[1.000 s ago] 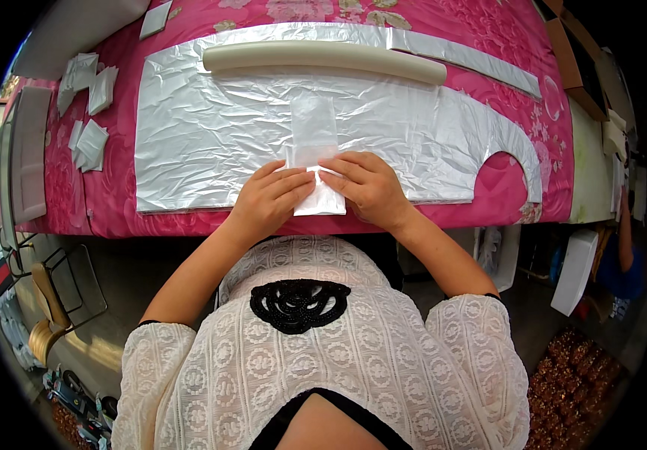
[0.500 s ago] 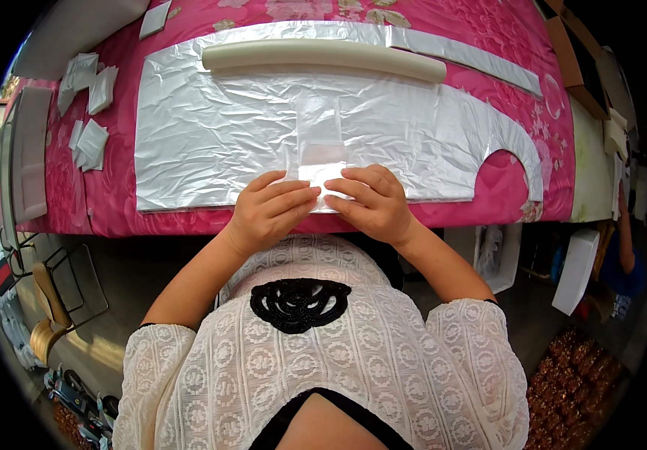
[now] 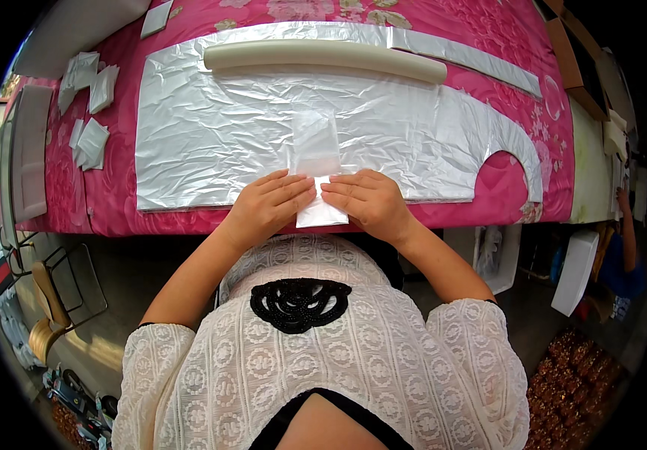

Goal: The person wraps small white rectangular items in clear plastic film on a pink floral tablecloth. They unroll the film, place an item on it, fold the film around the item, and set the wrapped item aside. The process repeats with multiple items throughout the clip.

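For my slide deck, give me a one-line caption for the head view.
Both hands, left hand and right hand, press a small clear bag flat on crinkled silver sheet.

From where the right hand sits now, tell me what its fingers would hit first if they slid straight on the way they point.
The right hand points left across the small white packet. Sliding on, its fingertips would probably meet the left hand fingertips first, just across a narrow gap.

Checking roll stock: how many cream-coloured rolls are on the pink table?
1. The cream roll lies lengthwise across the far edge of the silver sheet, beyond the left hand and right hand. None other shows; table edges are cropped.
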Motion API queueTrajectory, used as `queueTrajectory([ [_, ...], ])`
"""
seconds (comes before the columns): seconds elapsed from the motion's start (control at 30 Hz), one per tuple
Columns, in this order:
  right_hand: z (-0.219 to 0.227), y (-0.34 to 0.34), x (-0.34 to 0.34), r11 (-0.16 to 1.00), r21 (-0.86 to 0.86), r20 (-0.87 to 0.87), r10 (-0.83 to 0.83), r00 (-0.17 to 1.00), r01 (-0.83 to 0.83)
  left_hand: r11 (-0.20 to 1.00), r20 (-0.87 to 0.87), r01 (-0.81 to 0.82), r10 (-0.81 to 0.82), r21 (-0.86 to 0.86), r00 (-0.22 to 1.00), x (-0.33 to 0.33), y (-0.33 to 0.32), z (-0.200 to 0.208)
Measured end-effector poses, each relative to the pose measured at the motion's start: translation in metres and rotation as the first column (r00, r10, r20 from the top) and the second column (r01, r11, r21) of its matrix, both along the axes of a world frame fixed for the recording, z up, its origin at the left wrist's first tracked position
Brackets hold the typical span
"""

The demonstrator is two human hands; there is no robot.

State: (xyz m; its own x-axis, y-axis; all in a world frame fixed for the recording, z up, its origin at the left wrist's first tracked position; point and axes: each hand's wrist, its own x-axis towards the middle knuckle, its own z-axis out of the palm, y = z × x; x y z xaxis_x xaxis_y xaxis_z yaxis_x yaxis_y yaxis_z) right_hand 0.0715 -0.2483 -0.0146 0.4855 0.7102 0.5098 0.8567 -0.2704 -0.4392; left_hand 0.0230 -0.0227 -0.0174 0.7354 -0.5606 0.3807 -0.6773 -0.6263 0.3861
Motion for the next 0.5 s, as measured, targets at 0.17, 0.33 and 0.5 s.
queueTrajectory([
  [0.17, -0.003, -0.003, 0.004, 0.999, -0.037, -0.011, -0.034, 0.999, 0.033, 1.000, 0.003, -0.015, 0.015, -0.015, 1.000, -0.002, 0.000, -0.004],
  [0.33, -0.009, -0.002, 0.009, 0.997, -0.004, -0.085, -0.081, 0.993, 0.081, 0.991, -0.042, -0.076, 0.071, -0.107, 0.997, -0.001, -0.003, -0.006],
  [0.5, -0.004, 0.000, 0.016, 0.995, 0.015, -0.161, -0.097, 0.982, 0.101, 0.966, -0.167, -0.174, 0.143, -0.192, 0.976, -0.001, -0.007, -0.002],
])
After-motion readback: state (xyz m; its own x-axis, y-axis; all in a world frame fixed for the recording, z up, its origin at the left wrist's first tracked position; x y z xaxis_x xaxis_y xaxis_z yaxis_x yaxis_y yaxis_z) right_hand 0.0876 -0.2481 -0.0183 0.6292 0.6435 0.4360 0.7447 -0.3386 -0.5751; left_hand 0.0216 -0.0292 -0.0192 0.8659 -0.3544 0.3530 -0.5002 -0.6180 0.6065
